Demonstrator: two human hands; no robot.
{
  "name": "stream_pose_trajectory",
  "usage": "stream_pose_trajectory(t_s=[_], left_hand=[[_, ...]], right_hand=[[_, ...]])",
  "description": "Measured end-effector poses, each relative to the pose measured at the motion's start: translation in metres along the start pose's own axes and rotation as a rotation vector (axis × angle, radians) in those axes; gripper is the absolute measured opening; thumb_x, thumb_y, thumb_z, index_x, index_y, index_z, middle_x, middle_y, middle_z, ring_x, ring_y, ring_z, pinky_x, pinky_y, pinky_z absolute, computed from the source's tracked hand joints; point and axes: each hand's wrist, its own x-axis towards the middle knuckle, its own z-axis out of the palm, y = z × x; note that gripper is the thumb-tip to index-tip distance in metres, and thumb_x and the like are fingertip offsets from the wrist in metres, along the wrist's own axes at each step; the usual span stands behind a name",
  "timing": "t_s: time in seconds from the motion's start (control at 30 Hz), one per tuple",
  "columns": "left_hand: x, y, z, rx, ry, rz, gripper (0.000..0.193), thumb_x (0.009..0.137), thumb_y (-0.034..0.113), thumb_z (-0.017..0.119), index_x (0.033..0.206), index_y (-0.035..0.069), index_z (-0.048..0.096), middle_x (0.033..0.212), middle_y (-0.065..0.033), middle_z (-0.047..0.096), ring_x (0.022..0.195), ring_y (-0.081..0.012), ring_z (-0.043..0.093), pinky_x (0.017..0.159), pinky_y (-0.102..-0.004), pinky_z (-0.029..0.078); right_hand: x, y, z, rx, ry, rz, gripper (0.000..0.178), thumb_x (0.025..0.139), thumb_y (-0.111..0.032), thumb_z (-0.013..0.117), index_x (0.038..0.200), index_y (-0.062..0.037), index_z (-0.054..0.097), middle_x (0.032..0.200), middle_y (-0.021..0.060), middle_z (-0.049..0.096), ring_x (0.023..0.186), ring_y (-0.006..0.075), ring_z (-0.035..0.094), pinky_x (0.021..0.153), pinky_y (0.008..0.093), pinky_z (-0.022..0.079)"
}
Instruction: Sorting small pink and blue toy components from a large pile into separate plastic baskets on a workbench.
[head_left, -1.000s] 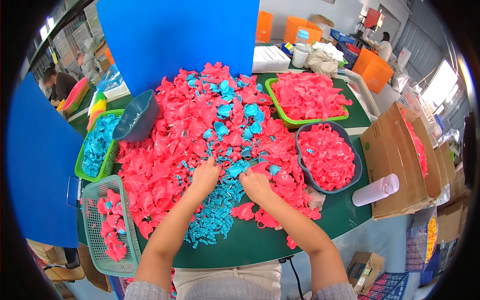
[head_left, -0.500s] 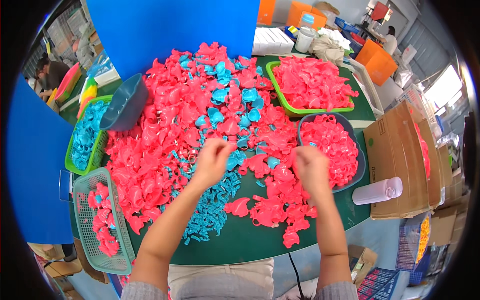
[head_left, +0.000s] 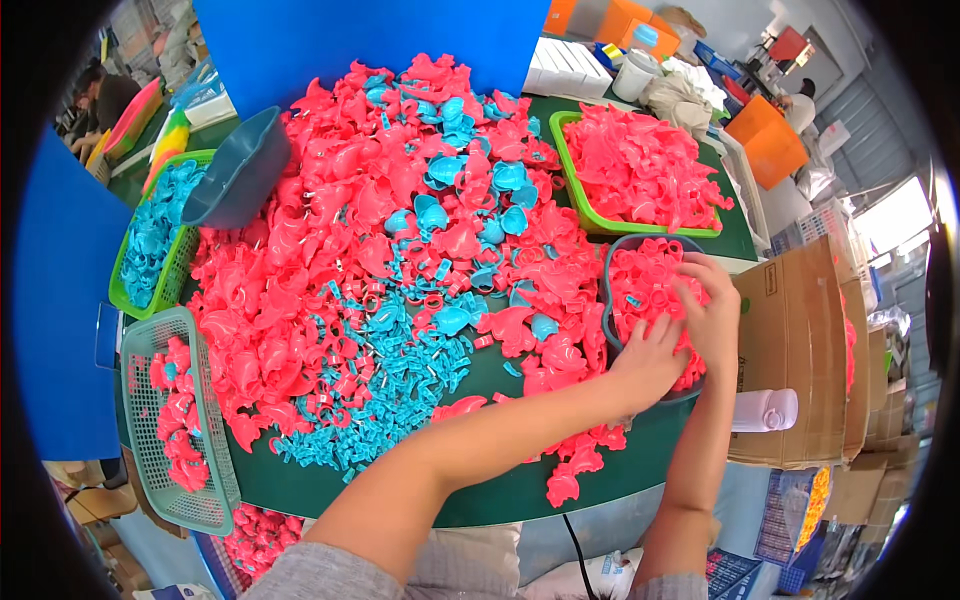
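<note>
Both my hands are over a dark blue-grey bin (head_left: 608, 300) full of small pink plastic ring-like parts (head_left: 640, 272). My left hand (head_left: 648, 362) reaches across to the bin's near left side, fingers apart and resting on the parts. At the bin's right side, my right hand (head_left: 712, 312) is bent inward with fingers spread, its fingertips at the parts. I see nothing gripped in either hand, though parts under the fingers are partly hidden. Left of the bin lies a large heap of pink plastic shells (head_left: 300, 250) mixed with blue shells (head_left: 430, 212). Small blue pieces (head_left: 400, 375) lie nearer me.
A green basket of pink pieces (head_left: 568, 175) stands behind the bin. Another green basket (head_left: 190, 260) with blue parts, a tilted dark bowl (head_left: 240, 170) and a pale green basket (head_left: 135, 400) line the left. A bottle (head_left: 765, 411) and cardboard box (head_left: 790, 350) are right.
Both hands have moved right to the bin of pink rings, the left crossing over the table. Their fingers have spread from closed positions. The view has shifted slightly.
</note>
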Motion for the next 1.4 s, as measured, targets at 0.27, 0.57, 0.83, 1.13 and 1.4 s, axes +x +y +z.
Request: stream_pose_trajectory(t_s=[0.27, 0.57, 0.83, 1.13, 1.4], left_hand=[[-0.067, -0.009, -0.034, -0.092, 0.034, 0.129, 0.032, 0.082, 0.015, 0.06, 0.114, 0.008, 0.059, 0.13, -0.0185, 0.046, 0.128, -0.0375, 0.038, 0.101, -0.0554, 0.034], [-0.213, -0.059, -0.192, 0.145, 0.141, -0.317, 0.028, 0.072, 0.008, 0.075, 0.097, 0.006, 0.064, 0.116, -0.0177, 0.056, 0.107, -0.0349, 0.055, 0.089, -0.0438, 0.045], [-0.297, -0.066, -0.236, 0.208, 0.321, -0.618, 0.021, 0.08, 0.002, 0.07, 0.1, 0.003, 0.064, 0.112, -0.0161, 0.057, 0.099, -0.0301, 0.058, 0.082, -0.0351, 0.048], [-0.251, -0.04, -0.183, -1.233, 0.698, -0.961, 0.022, 0.097, 0.01, 0.055, 0.115, -0.001, 0.061, 0.103, -0.0094, 0.065, 0.079, -0.0134, 0.065, 0.059, -0.0223, 0.05], [-0.267, -0.075, -0.197, -0.832, 0.677, -1.004, 0.018, 0.093, 0.013, 0.064, 0.103, -0.002, 0.064, 0.084, -0.0044, 0.067, 0.071, -0.0094, 0.066, 0.052, -0.0187, 0.047]], right_hand=[[0.011, -0.005, 0.046, -0.314, -0.389, -0.164, 0.021, 0.07, -0.009, 0.074, 0.09, -0.0053, 0.071, 0.132, 0.0188, 0.054, 0.127, 0.0405, 0.042, 0.105, 0.0472, 0.037], [0.005, 0.015, 0.048, -0.174, -0.149, -0.137, 0.016, 0.079, -0.003, 0.065, 0.095, -0.0019, 0.065, 0.112, 0.0173, 0.059, 0.113, 0.0363, 0.052, 0.098, 0.0423, 0.041], [-0.025, -0.052, 0.059, 0.298, -0.055, 0.07, 0.017, 0.082, 0.004, 0.062, 0.097, -0.0018, 0.065, 0.091, 0.0151, 0.063, 0.083, 0.0284, 0.063, 0.074, 0.0343, 0.05], [-0.096, -0.202, 0.177, 0.491, -0.436, -0.28, 0.02, 0.079, 0.0, 0.069, 0.099, -0.001, 0.067, 0.086, 0.0114, 0.065, 0.072, 0.0232, 0.065, 0.061, 0.0324, 0.052], [-0.09, -0.215, 0.187, 0.687, -0.541, -0.171, 0.031, 0.075, 0.001, 0.073, 0.105, -0.0007, 0.068, 0.089, 0.0114, 0.067, 0.071, 0.0193, 0.065, 0.061, 0.0292, 0.052]])
